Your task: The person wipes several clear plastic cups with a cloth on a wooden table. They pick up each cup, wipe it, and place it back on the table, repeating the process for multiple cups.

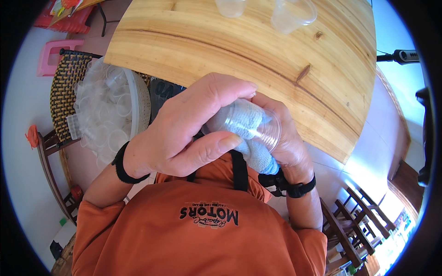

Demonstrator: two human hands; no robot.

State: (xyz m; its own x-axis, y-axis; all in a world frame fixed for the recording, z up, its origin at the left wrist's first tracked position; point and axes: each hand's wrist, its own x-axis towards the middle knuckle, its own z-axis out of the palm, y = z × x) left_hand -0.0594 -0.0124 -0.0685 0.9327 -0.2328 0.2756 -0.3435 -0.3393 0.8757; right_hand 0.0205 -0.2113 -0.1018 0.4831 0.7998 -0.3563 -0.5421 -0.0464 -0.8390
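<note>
A clear plastic cup [270, 137] lies tilted between my hands in front of my chest, its open rim toward the right. Bunched inside it is a light blue cloth [258, 155], whose loose end hangs out below the rim. My left hand [189, 124] is closed round the base and side of the cup, thumb across the near side. At the rim, my right hand [286, 133] is curled against the cup and the cloth. Its fingertips are mostly hidden behind the cup.
Two clear plastic cups [293, 17] stand on the far part of the wooden table [221, 50]. To my left, a white basket [142, 103] heaped with clear cups [108, 110] rests on a woven chair [64, 87]. A pink stool [48, 57] and dark wooden chairs [352, 230] stand around.
</note>
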